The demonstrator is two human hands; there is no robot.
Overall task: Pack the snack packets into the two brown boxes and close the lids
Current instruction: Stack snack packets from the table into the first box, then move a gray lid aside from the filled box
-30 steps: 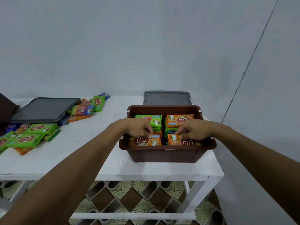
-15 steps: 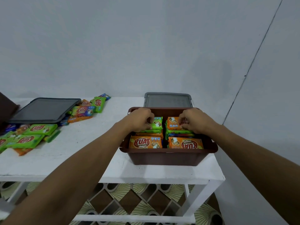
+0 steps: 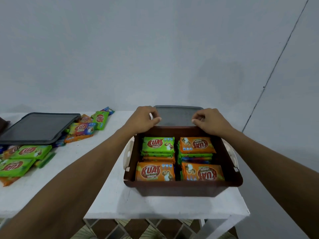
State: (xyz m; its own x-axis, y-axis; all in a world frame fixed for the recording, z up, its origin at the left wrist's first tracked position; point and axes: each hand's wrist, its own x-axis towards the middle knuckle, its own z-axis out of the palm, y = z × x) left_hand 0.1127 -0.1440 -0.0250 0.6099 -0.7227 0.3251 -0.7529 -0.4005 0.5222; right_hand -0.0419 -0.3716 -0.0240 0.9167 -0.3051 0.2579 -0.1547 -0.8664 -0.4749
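Observation:
An open brown box [image 3: 183, 185] stands on the right part of the white table [image 3: 107, 200]. It holds four stacks of snack packets: a green one [image 3: 158, 144] and an orange one [image 3: 196, 144] on top at the back, with two orange ones [image 3: 155, 171] in front. Just behind the box lies its grey lid [image 3: 176, 116]. My left hand [image 3: 143, 119] pinches the lid's near left edge, and my right hand [image 3: 208, 121] curls over its near right edge. Both hands reach over the box's far rim.
At the left a second dark lid [image 3: 38, 127] rests on loose packets [image 3: 82, 128], and more green and orange packets [image 3: 25, 150] lie near the table's left front. A corner of another brown box [image 3: 3, 122] shows at the far left edge. A wall stands close behind.
Both hands left the packets inside the box, moved away from me over the far rim, and closed on the grey lid's near edge.

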